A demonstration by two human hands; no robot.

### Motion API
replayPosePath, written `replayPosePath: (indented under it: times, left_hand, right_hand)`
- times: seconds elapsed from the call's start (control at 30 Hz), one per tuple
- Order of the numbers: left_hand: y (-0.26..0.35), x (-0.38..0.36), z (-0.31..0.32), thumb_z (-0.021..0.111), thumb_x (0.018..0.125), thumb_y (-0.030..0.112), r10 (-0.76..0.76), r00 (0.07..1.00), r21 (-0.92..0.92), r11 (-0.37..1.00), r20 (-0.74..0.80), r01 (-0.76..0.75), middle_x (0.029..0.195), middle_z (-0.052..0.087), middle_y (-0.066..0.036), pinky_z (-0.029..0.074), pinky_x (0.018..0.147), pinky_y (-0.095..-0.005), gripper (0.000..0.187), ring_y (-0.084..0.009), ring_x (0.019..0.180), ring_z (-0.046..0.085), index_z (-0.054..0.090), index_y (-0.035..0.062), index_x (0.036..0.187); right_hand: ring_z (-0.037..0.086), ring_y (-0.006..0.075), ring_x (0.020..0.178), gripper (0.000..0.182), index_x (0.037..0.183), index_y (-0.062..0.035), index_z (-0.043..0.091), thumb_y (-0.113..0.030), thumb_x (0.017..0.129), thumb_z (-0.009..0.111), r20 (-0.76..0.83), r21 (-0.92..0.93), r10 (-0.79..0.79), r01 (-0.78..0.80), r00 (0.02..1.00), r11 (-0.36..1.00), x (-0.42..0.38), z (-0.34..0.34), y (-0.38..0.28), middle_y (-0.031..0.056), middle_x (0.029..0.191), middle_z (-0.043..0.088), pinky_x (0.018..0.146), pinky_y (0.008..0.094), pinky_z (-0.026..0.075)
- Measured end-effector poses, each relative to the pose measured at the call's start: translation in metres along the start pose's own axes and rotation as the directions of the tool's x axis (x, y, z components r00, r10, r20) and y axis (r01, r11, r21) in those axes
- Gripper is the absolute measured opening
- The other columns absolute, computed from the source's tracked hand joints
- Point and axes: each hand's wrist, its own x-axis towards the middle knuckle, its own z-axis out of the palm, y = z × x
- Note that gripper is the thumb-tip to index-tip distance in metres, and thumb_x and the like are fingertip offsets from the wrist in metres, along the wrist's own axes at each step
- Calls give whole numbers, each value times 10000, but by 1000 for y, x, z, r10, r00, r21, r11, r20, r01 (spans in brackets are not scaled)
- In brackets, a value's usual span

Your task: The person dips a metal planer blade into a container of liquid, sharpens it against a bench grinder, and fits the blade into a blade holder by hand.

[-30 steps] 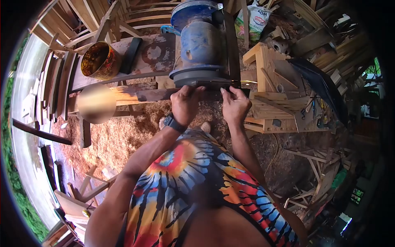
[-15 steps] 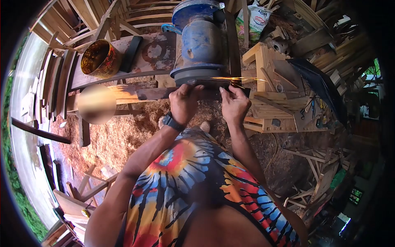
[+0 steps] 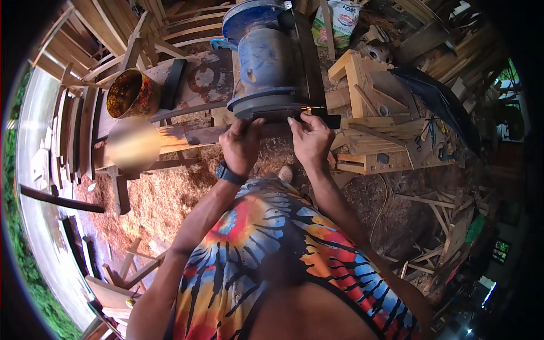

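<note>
A blue bench grinder [image 3: 265,54] stands on a worn wooden bench, its grey wheel [image 3: 263,103] facing me. Both hands press a flat dark metal blade [image 3: 326,120] against the wheel's edge. My left hand [image 3: 241,144], with a black watch on the wrist, grips the blade's left part. My right hand [image 3: 309,139] grips the blade nearer its right end, which sticks out past my fingers. A few small sparks show at the wheel by my right fingertips.
A rusty yellow can [image 3: 130,93] sits on the bench at left, beside a dark block [image 3: 173,82]. A pale wooden crate frame [image 3: 368,107] stands right of the grinder. Sawdust [image 3: 164,192] covers the ground. Wooden slats and chair parts lie stacked around.
The long trail of sparks seen half a second ago has shrunk to a few. The view has shifted, so grinder and hands sit slightly left and higher. Both hands keep their grip.
</note>
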Motion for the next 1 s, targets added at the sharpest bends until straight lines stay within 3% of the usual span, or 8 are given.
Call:
replayPosePath:
  times: [0.07, 0.17, 0.3, 0.43, 0.6, 0.7, 0.8, 1.0]
  left_hand:
    - [-2, 1, -4, 788, 924, 120, 82, 997, 77, 994, -12, -80, 666, 712, -111, 505, 537, -295, 141, -105, 580, 649, 757, -18, 925]
    - [-6, 0, -7, 786, 925, 123, -78, 997, -5, 997, 17, 78, 698, 723, -118, 514, 556, -297, 146, -109, 600, 655, 766, -20, 946]
    - [-19, 2, -9, 775, 940, 129, 76, 997, 38, 997, -32, -75, 693, 721, -102, 517, 586, -285, 147, -92, 622, 651, 768, -18, 939]
    - [-2, 1, -17, 784, 937, 128, -81, 997, 20, 997, 6, 81, 776, 752, -109, 516, 626, -300, 150, -72, 693, 638, 766, -22, 938]
    - [-4, 3, -16, 777, 941, 114, 44, 998, 109, 993, -34, -40, 754, 746, -92, 515, 615, -279, 144, -81, 673, 649, 758, -26, 915]
    - [-21, 3, -15, 759, 962, 112, 43, 999, 99, 994, -27, -41, 747, 746, -72, 523, 614, -263, 154, -82, 665, 657, 754, -32, 908]
    - [-32, 2, -18, 735, 991, 131, 10, 1000, 68, 998, -17, -9, 745, 746, -68, 537, 615, -257, 187, -81, 658, 666, 747, -38, 912]
    - [-24, 1, -20, 735, 998, 158, -33, 999, 19, 999, -27, 34, 706, 729, -47, 509, 595, -257, 196, -64, 632, 633, 744, -17, 910]
  right_hand:
    - [738, 174, 678, 258, 959, 93, 731, -100, 850, 863, -7, 50, 12, -12, 1000, 999, -1, 3, -4, 151, 816, 751, 597, 306, 566]
    - [754, 225, 686, 229, 936, 96, 713, -73, 853, 843, 12, 14, -5, 5, 1000, 1000, -2, 4, -14, 170, 834, 732, 596, 317, 600]
    - [754, 250, 668, 223, 929, 90, 707, -69, 847, 840, 5, 3, -35, 35, 999, 999, -5, 8, -14, 181, 832, 718, 584, 319, 612]
    - [747, 277, 689, 221, 933, 63, 718, -84, 829, 846, -27, 28, -42, 43, 999, 999, -7, 16, -13, 178, 827, 714, 615, 348, 604]
    - [736, 242, 665, 247, 941, 70, 719, -115, 844, 850, -60, -21, -109, 107, 992, 994, -7, 18, -12, 169, 811, 715, 562, 316, 597]
    - [711, 323, 691, 224, 937, 47, 710, -89, 815, 840, -5, 71, 30, -30, 1000, 997, -9, 19, -15, 176, 859, 702, 643, 409, 579]
    - [708, 347, 719, 220, 945, 49, 705, -74, 810, 828, -61, 36, -88, 90, 994, 995, -10, 23, -12, 178, 846, 690, 659, 425, 577]
    - [719, 341, 720, 219, 949, 44, 708, -81, 808, 818, -40, 42, -46, 48, 998, 998, -14, 25, -18, 186, 864, 696, 637, 412, 576]
